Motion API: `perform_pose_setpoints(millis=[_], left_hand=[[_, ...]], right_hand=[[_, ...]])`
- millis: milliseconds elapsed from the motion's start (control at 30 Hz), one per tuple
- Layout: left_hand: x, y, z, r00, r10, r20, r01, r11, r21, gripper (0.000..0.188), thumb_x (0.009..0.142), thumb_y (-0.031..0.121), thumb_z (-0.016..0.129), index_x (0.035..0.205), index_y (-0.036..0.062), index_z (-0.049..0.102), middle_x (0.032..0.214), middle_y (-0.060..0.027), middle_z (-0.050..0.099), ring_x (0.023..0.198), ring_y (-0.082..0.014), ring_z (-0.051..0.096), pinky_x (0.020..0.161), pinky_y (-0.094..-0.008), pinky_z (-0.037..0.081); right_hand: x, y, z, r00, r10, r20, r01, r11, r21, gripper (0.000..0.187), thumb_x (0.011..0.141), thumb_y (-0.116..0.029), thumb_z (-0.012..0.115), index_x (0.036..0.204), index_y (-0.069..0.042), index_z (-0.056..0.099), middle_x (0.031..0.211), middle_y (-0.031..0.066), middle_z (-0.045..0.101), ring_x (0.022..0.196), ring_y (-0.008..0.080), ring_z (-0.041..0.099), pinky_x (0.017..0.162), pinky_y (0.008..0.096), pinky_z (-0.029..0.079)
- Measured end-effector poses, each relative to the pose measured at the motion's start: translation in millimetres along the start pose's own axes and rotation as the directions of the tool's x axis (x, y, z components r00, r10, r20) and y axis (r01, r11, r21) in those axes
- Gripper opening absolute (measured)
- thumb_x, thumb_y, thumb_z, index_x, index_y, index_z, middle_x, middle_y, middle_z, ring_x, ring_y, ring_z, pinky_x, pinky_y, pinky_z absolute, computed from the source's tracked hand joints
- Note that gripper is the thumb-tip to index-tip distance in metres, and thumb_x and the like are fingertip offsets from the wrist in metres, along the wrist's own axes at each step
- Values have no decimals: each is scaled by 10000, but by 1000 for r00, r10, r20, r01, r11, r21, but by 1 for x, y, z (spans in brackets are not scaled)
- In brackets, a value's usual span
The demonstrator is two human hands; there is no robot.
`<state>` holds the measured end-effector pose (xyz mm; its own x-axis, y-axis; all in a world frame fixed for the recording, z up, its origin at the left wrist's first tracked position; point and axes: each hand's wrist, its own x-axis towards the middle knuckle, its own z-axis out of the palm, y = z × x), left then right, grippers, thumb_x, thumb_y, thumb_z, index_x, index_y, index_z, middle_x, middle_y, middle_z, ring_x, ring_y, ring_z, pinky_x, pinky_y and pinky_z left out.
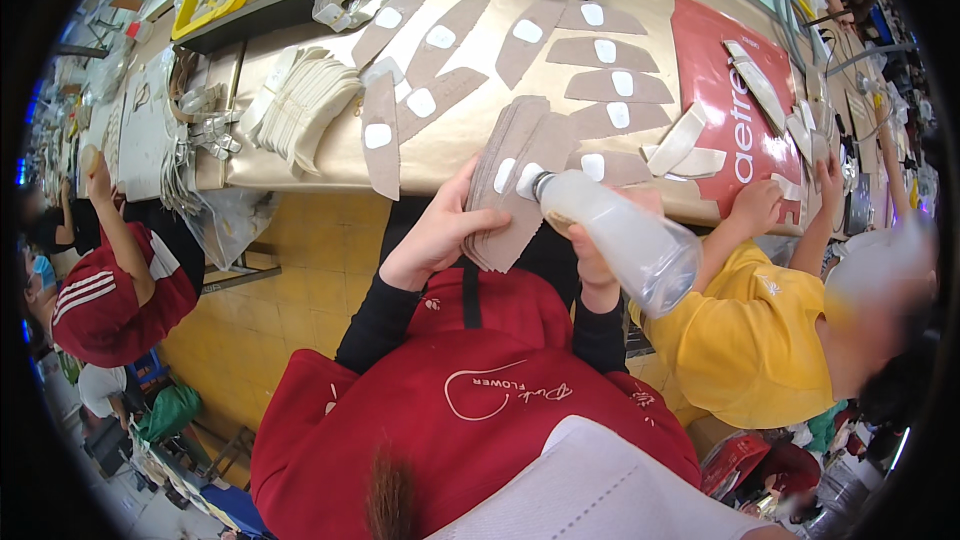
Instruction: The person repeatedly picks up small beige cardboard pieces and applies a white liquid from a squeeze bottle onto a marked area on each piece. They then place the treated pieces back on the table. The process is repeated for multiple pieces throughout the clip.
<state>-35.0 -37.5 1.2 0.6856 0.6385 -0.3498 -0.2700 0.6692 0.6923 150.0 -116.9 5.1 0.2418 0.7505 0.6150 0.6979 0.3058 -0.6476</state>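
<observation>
My left hand (445, 225) is closed round a stack of taupe cut material pieces (505, 230), thumb on top, held just off the table's near edge. White oval patches show on the top pieces. My right hand (595, 258) grips a translucent bottle (635, 240) with whitish contents, tilted, its base toward me. The bottle's dark mouth (541, 185) is at the upper piece, right beside a white patch; whether it touches I cannot tell. Several similar taupe pieces (612, 85), each with a white patch, lie spread on the table beyond my hands.
A bundle of cream strips (305, 105) lies left on the paper-covered table (450, 165). A dark tray with a yellow frame (215, 0) stands far left. Right is a red bag (700, 50) with pale strips on it. A co-worker in yellow (755, 340) works close on my right.
</observation>
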Motion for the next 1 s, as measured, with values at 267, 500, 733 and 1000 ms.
perform_pose_setpoints(millis=[267, 500, 733, 1000], left_hand=[[-3, -5, -4, 999, 8, 35, -13, 988, 156, 805, 736, -56, 660, 1437, 20, 271, 1316, -75, 472, 1187, -137, 472, 983, -276, 400], [-4, -3, -8, 1000, 0, 16, -2, 998, 70, 823, 724, -51, 679, 1434, 4, 265, 1320, -79, 469, 1197, -145, 471, 993, -283, 398], [-5, 1, -8, 999, 30, -12, -29, 995, 91, 817, 721, -55, 678, 1428, 7, 273, 1306, -84, 480, 1177, -158, 497, 974, -297, 429], [-4, 18, -28, 983, 102, -152, -102, 995, 9, 825, 699, -31, 711, 1409, 17, 293, 1253, -110, 522, 1116, -178, 558, 925, -323, 495]], right_hand=[[1, 1, 12, 888, 450, -99, -311, 743, 592, 586, 720, -99, 791, 1196, -4, 462, 1040, 91, 580, 946, 195, 565, 847, 321, 463], [12, -3, 4, 892, 450, -51, -358, 769, 530, 487, 721, -38, 778, 1132, 21, 522, 1000, 91, 619, 890, 186, 603, 808, 299, 482], [13, -4, 4, 893, 450, -6, -391, 784, 481, 421, 712, -5, 761, 1079, 19, 556, 961, 92, 627, 869, 183, 618, 790, 305, 490], [15, 16, 0, 527, 830, 182, -396, 50, 917, 468, 884, -320, 566, 1225, -15, 467, 1074, 159, 597, 888, 205, 631, 766, 323, 530]])
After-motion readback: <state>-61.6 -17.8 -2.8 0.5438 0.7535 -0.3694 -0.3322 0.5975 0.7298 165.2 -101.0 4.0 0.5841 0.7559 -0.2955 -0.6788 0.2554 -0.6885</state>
